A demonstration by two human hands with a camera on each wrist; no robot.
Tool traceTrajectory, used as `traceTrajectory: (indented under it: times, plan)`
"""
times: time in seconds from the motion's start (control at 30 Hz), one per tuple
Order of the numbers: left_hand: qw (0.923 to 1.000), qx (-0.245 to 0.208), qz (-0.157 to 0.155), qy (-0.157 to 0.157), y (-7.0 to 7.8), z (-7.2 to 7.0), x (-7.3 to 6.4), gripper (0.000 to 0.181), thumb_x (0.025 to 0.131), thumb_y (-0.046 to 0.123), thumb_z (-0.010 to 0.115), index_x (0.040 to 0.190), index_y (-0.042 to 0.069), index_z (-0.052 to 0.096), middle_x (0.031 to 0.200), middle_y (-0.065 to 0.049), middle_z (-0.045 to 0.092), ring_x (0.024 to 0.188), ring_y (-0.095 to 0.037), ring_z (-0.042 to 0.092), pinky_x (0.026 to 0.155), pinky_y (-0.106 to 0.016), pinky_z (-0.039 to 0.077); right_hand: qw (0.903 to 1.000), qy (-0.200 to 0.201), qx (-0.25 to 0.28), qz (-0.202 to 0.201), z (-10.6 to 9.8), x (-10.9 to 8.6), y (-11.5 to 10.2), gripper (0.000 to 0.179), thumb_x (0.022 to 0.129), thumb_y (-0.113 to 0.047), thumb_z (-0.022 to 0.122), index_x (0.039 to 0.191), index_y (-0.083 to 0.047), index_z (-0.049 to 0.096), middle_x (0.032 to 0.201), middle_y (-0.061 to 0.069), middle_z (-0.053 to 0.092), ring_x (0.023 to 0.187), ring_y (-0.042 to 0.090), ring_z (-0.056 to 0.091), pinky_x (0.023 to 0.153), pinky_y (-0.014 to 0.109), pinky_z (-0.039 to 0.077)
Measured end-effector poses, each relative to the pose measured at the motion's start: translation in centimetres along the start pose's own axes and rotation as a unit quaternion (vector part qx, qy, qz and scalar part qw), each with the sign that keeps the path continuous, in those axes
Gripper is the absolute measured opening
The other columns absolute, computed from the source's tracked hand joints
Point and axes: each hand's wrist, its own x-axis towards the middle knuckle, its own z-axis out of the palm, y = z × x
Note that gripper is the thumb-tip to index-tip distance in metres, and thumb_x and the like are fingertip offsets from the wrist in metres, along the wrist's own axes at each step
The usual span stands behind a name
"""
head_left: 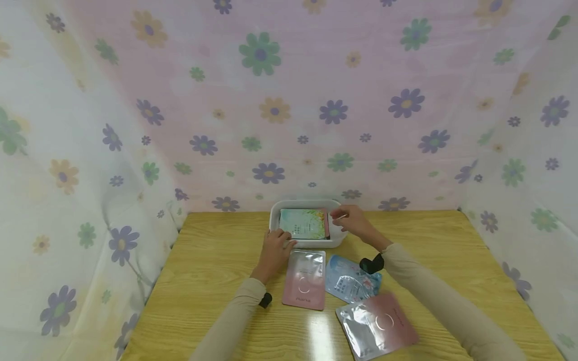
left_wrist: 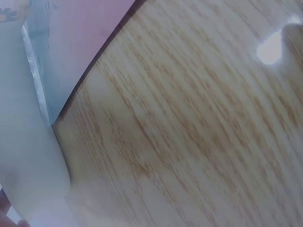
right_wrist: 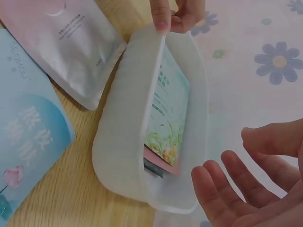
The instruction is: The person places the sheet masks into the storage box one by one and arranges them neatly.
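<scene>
A white plastic basket (head_left: 316,244) stands at the back of the table with flat sachets in it. The top one is a light green sachet (head_left: 298,223) with plants printed on it, over a pink sachet (right_wrist: 163,161). At the basket's near left rim, my left hand (head_left: 273,252) pinches the wall, thumb outside and fingers inside, as the right wrist view shows. My right hand (head_left: 354,220) hovers by the basket's right end, fingers loosely bent and nothing in them.
In front of the basket lies a pink and silver sachet (head_left: 306,281). A blue sachet (head_left: 345,278) is to its right, and another pink and silver sachet (head_left: 381,323) lies nearer. A flowered cloth (head_left: 307,100) hangs right behind the wooden table (head_left: 217,301).
</scene>
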Motion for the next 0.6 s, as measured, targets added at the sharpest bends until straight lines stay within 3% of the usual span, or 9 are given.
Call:
traceTrajectory:
  times: [0.2, 0.33, 0.6]
  plan:
    - [0.9999, 0.004, -0.004, -0.015, 0.0, 0.1, 0.0, 0.016, 0.087, 0.025, 0.069, 0.090, 0.010, 0.065, 0.088, -0.001, 0.057, 0.087, -0.020, 0.056, 0.096, -0.062, 0.035, 0.9999, -0.008, 0.007, 0.013, -1.7, -2.3, -0.1, 0.029, 0.092, -0.007, 0.059, 0.117, 0.006, 0.058, 0.116, 0.026, 0.056, 0.099, 0.036, 0.058, 0.075, 0.046, 0.052]
    - [1.0000, -0.006, -0.002, -0.005, 0.1, 0.0, 0.1, 0.016, 0.085, 0.022, 0.072, 0.090, 0.008, 0.066, 0.087, -0.003, 0.058, 0.086, -0.022, 0.057, 0.094, -0.063, 0.036, 0.9996, -0.009, -0.002, 0.027, -2.5, -3.5, 0.2, 0.029, 0.092, -0.010, 0.060, 0.117, 0.004, 0.059, 0.116, 0.024, 0.057, 0.099, 0.034, 0.059, 0.073, 0.039, 0.053]
    - [0.9999, -0.012, -0.002, -0.007, 0.2, 0.0, 0.0, 0.015, 0.086, 0.021, 0.071, 0.089, 0.008, 0.065, 0.086, -0.003, 0.059, 0.085, -0.021, 0.058, 0.094, -0.063, 0.036, 0.9990, -0.030, 0.007, 0.031, -4.6, -6.8, 1.1, 0.033, 0.092, -0.013, 0.062, 0.119, 0.004, 0.057, 0.116, 0.023, 0.058, 0.102, 0.037, 0.058, 0.076, 0.042, 0.053]
